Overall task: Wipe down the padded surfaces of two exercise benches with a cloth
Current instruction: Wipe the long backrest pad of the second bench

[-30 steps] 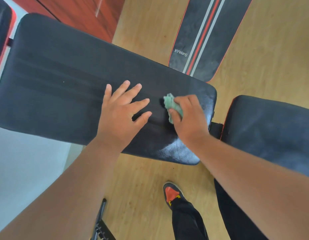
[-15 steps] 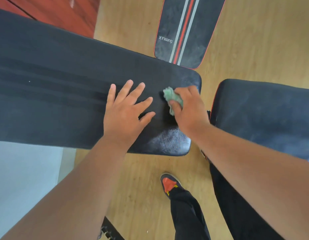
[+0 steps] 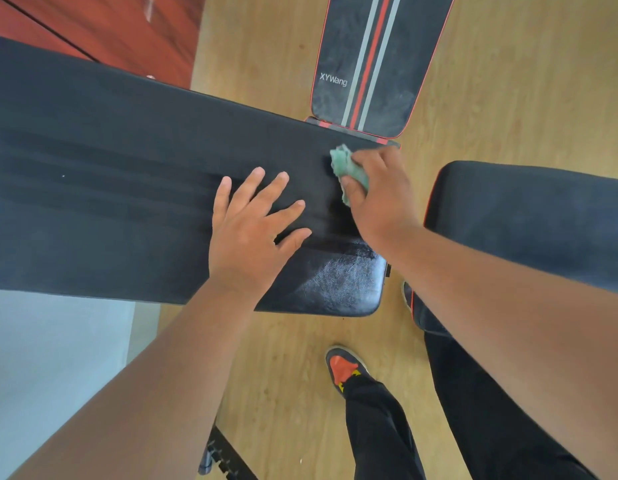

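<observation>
Right now the right hand (image 3: 380, 199) grips a crumpled green cloth (image 3: 345, 173), pressing it onto the long black bench pad (image 3: 110, 188) near its far right corner. Just left of it, the left hand (image 3: 252, 230) lies flat on the same pad, fingers straight and spread, holding nothing. The pad's near right corner shines glossy. A second black pad (image 3: 536, 220) sits to the right, apart from the first. Beyond them stands a striped pad (image 3: 366, 64) marked XYWang on the wooden floor (image 3: 508, 81). An orange-and-black shoe (image 3: 343, 368) is planted near the bench.
</observation>
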